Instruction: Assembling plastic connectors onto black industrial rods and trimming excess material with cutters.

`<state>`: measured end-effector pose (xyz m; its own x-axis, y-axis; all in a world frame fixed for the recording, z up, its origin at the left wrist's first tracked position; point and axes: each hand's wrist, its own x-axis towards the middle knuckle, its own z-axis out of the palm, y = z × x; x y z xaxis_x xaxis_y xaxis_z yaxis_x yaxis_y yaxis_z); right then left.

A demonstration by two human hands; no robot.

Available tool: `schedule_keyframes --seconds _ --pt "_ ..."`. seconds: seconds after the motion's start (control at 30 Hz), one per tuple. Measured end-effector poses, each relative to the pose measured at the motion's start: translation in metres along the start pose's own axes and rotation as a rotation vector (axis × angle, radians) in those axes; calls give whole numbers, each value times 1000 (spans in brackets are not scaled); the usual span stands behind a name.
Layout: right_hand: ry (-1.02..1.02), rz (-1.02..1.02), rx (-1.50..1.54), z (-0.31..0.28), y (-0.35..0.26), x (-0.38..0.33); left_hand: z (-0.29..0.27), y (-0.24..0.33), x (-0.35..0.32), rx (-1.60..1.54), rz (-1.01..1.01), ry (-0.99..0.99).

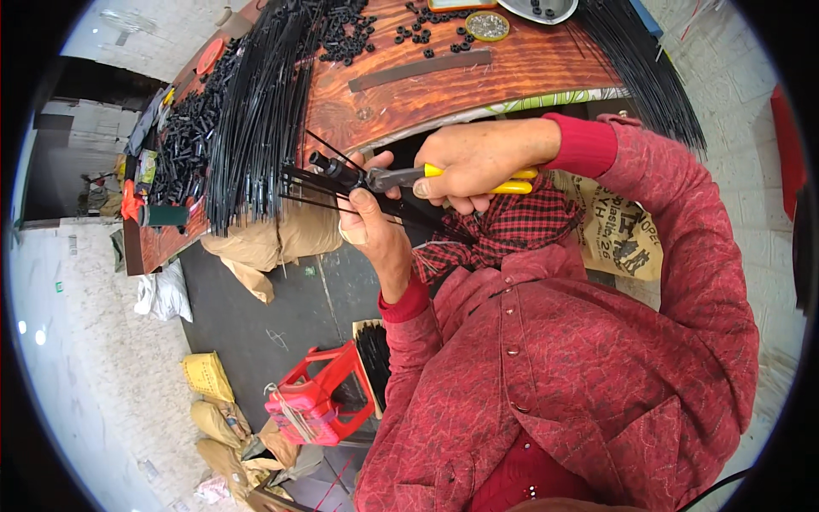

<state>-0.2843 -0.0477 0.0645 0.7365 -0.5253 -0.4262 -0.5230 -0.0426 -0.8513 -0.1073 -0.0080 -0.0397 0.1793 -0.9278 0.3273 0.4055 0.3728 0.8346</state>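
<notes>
My left hand (381, 243) grips a black tubular hub (334, 169) with thin black rods (309, 189) fanning from it, like part of an umbrella frame. The fingers and thumb close around it just below the table's front edge. In my right hand (488, 160) is a pair of pliers (401, 178) with yellow handles, held closed in the fist. The metal jaws reach the hub beside my left fingertips. What lies between the jaws is too small to make out. A red-and-black checked cloth (512, 224) covers my lap below the hands.
The brown wooden table (546, 70) bears bundles of black rods (260, 119), small black plastic parts (181, 141), a dark flat strip (420, 71) and a round tin of small metal pieces (487, 26). A red plastic stool (320, 397) and yellow bags (207, 376) stand on the floor.
</notes>
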Motion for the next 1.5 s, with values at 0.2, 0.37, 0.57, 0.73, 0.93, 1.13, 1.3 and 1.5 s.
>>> schedule_keyframes --seconds 0.2,0.37,0.57,0.73,0.93,1.13,1.3,1.5 --pt "305 37 -225 -26 51 4 -27 -7 12 0 -52 30" --pt "788 42 -962 -53 162 20 -35 -16 14 -94 -46 -29" --pt "1254 -248 -1107 -62 167 6 -13 62 51 -183 61 -104" --pt "1000 -358 -663 -32 164 15 -50 146 81 -334 -59 -262" --pt "476 -325 -532 50 196 46 -50 155 88 85 -123 -153" --pt "263 -169 -367 84 205 35 -71 202 80 -172 461 133" --pt "327 -323 537 87 160 33 -117 156 70 -651 397 261" --pt "605 -864 838 33 67 -14 -103 -2 22 -1086 -298 353"
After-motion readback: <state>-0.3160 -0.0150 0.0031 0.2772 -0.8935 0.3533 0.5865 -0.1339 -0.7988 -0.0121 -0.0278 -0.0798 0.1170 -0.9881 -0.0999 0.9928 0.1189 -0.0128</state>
